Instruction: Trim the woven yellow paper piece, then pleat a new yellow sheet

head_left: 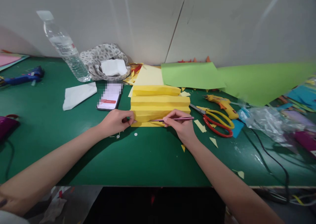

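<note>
A sheet of yellow paper (160, 101), pleated accordion-style, lies on the green table in front of me. My left hand (118, 122) is closed at its lower left corner, fingertips pinching the paper's edge. Between the thumb and fingers of my right hand (180, 123) is a slim purple pen-like stick (184, 118). Its thin end points left and lies over the lowest pleat; whether the tip touches the paper I cannot tell. Scissors (217, 118) with red and yellow handles rest just right of the paper, blades toward it.
Right of the scissors are a yellow glue gun (223, 106) with a black cord and crumpled clear plastic (265, 122). A phone (110, 96), tissue (79, 95) and water bottle (65, 48) stand left. Green paper sheets (191, 75) lie behind; paper scraps (199, 126) are scattered nearby.
</note>
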{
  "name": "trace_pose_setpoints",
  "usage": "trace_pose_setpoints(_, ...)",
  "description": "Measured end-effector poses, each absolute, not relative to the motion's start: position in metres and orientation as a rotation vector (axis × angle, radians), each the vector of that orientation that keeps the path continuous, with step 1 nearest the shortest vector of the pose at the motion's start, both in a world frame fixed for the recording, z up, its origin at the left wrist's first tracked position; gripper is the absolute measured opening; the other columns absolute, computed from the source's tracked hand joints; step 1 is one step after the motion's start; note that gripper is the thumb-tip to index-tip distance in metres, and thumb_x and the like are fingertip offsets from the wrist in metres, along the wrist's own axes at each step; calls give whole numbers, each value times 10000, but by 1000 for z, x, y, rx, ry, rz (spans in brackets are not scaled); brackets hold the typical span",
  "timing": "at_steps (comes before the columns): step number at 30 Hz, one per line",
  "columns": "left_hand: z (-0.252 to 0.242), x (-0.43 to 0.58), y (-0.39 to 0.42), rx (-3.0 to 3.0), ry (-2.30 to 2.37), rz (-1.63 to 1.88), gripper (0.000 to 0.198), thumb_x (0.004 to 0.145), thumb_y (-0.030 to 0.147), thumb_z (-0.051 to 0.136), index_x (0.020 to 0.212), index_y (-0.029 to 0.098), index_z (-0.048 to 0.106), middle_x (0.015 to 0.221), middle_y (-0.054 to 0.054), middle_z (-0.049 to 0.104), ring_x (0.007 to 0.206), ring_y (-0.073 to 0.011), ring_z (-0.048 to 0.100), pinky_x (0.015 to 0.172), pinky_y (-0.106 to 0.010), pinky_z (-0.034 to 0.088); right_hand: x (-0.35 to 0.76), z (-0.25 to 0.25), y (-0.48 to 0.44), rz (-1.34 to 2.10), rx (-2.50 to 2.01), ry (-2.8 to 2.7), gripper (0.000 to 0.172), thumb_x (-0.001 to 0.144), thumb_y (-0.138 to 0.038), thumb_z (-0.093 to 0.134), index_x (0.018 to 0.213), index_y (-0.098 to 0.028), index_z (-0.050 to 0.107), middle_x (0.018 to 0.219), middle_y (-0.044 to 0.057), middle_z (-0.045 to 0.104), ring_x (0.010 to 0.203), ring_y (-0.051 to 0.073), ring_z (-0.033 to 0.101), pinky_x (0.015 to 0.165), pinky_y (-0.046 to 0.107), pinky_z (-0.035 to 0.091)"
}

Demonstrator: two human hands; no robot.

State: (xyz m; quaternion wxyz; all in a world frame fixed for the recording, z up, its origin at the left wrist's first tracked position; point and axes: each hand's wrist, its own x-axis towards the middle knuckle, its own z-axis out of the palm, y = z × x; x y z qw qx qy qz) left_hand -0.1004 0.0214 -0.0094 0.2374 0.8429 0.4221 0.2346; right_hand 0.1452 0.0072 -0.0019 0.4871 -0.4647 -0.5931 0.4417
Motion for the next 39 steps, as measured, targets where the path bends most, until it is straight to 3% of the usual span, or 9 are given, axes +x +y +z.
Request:
trace_pose_setpoints(8,-9,-100,21,2312,1169,636,122,726,101,511,626,170,501,534,68,528,456,-45,480,457,-148,339,146,-1,8,1113,-1122,-1377,131,659,-254,688,601,-181,596,535,-17,592,498,124,558,532,280,458)
trace_pose_setpoints(20,-8,-100,20,2342,1187,609,128,714,62,474,670,174,519,609,60,565,505,-58,492,497,-162,351,140,-2,8,1197,-1195,-1606,146,698,-343,678,726,-201,656,682,19,669,670,177,638,666,316,496)
trace_pose_setpoints(39,-9,-100,21,2317,1161,684,161,685,32,470,695,170,554,579,66,571,447,-37,466,477,-151,363,142,0,8,1193,-1191,-1481,111,669,-256,683,615,-188,614,580,-8,612,581,138,560,587,285,430)
